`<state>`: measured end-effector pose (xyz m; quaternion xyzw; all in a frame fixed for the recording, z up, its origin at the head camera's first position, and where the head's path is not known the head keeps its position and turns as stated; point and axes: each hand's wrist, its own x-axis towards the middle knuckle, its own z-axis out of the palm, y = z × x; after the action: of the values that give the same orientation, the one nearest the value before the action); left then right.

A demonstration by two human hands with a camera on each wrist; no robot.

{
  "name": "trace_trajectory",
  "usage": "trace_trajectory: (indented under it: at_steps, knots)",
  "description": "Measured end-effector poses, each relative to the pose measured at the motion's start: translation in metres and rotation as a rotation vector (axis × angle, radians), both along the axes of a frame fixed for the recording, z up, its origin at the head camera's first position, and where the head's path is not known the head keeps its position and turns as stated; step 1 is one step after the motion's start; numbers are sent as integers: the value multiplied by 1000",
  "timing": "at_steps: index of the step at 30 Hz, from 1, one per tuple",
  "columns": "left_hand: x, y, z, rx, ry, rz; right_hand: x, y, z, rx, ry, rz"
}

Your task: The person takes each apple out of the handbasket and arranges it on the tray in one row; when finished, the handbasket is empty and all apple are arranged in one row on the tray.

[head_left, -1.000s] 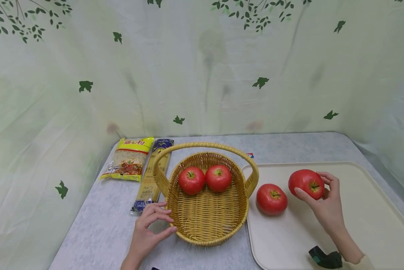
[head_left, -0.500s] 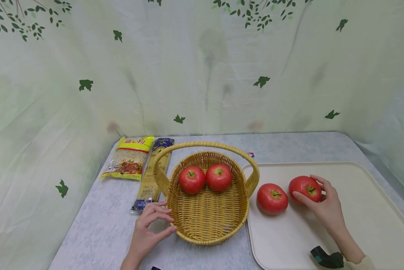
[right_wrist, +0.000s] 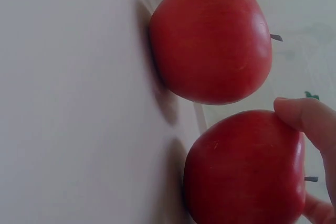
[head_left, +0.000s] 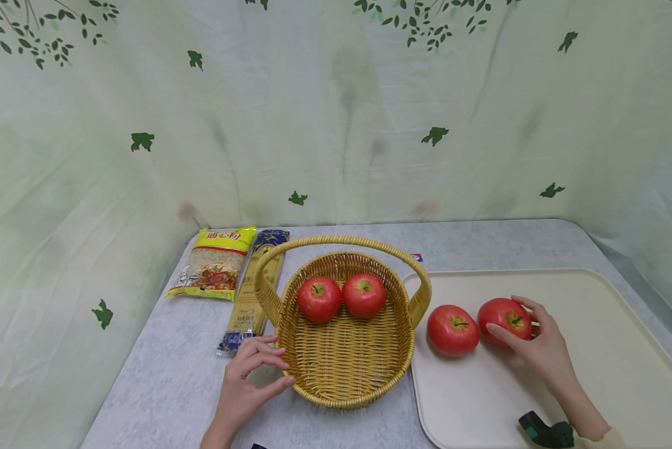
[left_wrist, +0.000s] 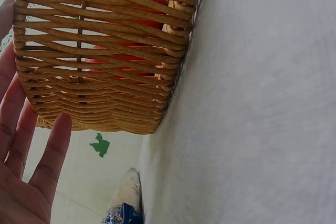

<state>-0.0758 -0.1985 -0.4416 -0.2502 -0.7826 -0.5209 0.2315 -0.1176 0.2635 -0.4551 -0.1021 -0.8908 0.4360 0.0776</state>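
Note:
My right hand (head_left: 542,349) holds a red apple (head_left: 504,321) between thumb and fingers, low over the cream tray (head_left: 605,349). Whether the apple bears on the tray is hard to tell. Just left of it sits another red apple (head_left: 452,330), seen also in the right wrist view as the upper apple (right_wrist: 210,40). In the wicker basket (head_left: 347,368), two red apples (head_left: 319,299) lie side by side towards the back. My left hand (head_left: 252,377) is at the basket's left rim with loosely spread fingers. In the left wrist view its fingertips (left_wrist: 59,129) lie against the woven wall.
Behind my left hand lie a yellow pasta bag (head_left: 212,265) and a long spaghetti packet (head_left: 252,299). The basket's tall arched handle (head_left: 341,239) stands upright. A small red and blue item (head_left: 417,257) shows behind it. A leaf-patterned curtain (head_left: 336,125) surrounds the table.
My right hand has lowered its apple towards the tray and slightly left, close beside the other apple. My left hand and the basket stay in place.

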Motion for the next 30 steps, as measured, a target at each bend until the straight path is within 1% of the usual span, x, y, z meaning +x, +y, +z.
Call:
trace_trajectory:
  at_steps: [6,13,19,26,30]
  knots:
    - [0,0,-1,2,-1,0,0,0,-1,15,2,33]
    - [0,0,-1,-1,-2,2,-1,0,-1,49,-45,70]
    - [0,0,-1,1,6,0,-2,0,-1,53,-63,98]
    - [0,0,-1,-4,-15,13,-3,1,0,51,-83,141]
    - [0,0,-1,-7,-25,21,-4,2,0,52,-90,151]
